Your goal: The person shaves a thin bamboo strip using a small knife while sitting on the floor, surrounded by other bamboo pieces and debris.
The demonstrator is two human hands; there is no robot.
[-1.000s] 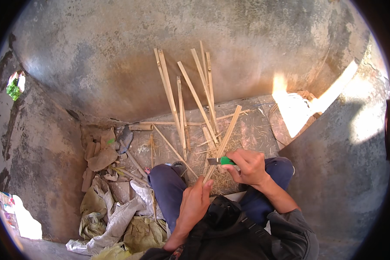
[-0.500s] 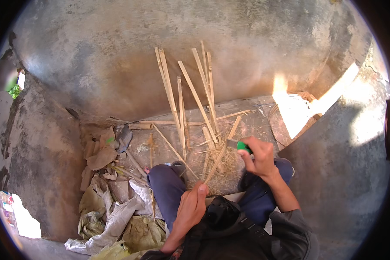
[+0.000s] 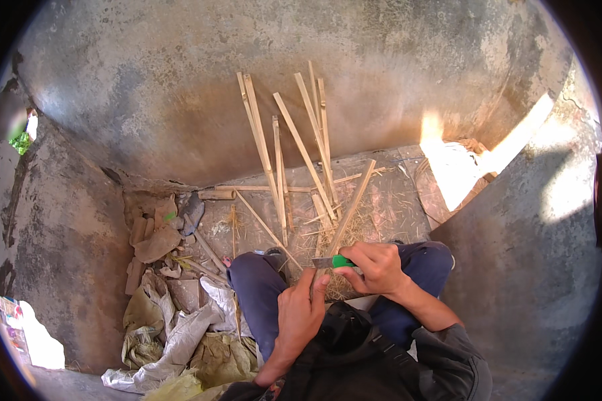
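A knife (image 3: 334, 262) with a green handle and a short flat blade is in my right hand (image 3: 374, 269), its fingers wrapped round the handle. The blade lies across a bamboo strip (image 3: 354, 204) near its lower end. My left hand (image 3: 301, 307) is closed on that end, thumb and fingers close below the blade. From there the strip slants up and to the right, away from my lap. Fine pale shavings (image 3: 341, 286) lie on the floor beneath, between my knees.
Several long bamboo strips (image 3: 264, 144) lean against the concrete wall (image 3: 180, 87) ahead. Crumpled sacks (image 3: 174, 347) lie at my left, below broken pieces and scraps (image 3: 157, 244). A short bamboo piece (image 3: 217, 194) rests near the wall's foot. Sunlight falls on the right corner.
My right hand has drawn the knife down and left along the strip, close to my left hand. The strip's far end has risen slightly, and my left hand has shifted a little.
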